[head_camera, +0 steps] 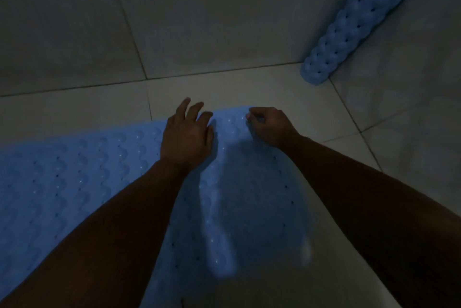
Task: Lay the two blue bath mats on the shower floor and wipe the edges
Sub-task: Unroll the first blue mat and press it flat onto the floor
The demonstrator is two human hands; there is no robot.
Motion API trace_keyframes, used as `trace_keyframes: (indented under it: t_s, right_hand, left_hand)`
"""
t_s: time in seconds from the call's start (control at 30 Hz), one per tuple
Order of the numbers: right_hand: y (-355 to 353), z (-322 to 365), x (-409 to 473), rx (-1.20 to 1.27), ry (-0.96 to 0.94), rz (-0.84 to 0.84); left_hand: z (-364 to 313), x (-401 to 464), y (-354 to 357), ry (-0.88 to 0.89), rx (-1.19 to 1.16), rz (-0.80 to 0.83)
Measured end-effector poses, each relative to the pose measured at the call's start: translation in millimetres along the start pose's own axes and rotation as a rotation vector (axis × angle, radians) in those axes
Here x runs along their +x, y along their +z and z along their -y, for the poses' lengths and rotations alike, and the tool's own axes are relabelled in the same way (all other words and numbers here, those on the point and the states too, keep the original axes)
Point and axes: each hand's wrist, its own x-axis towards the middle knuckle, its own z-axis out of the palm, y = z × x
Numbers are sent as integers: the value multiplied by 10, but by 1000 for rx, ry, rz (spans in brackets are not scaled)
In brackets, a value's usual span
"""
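A blue bath mat with rows of bumps and small holes lies spread over the tiled shower floor, filling the lower left and middle. My left hand rests flat on it near its far edge, fingers spread. My right hand is closed, pinching the mat's far edge at the right. A long raised fold runs down the mat between my forearms. The second blue mat is rolled up and leans in the corner at the upper right.
Grey tiled walls rise behind the floor and at the right. The rolled mat's lower end stands on the floor by the right wall. Bare floor tile shows beyond the flat mat. The light is dim.
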Motion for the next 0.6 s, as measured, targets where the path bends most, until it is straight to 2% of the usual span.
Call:
trace_keyframes:
  t_s: [0.1, 0.23, 0.4, 0.5, 0.6]
  right_hand:
    - [210, -67, -329, -200, -86, 21]
    - [494, -270, -675, -360, -82, 62]
    - [714, -360, -801, -413, -162, -104]
    - [724, -353, -770, -442, -155, -100]
    - [691, -343, -760, -454, -129, -27]
  left_hand:
    - [-35, -95, -14, 4, 13, 11]
    - [-78, -184, -5, 21, 18, 29]
    - [-42, -232, 63, 9, 1, 14]
    - [-8, -246, 140, -2, -5, 24]
    - [-11, -267, 184, -22, -5, 23]
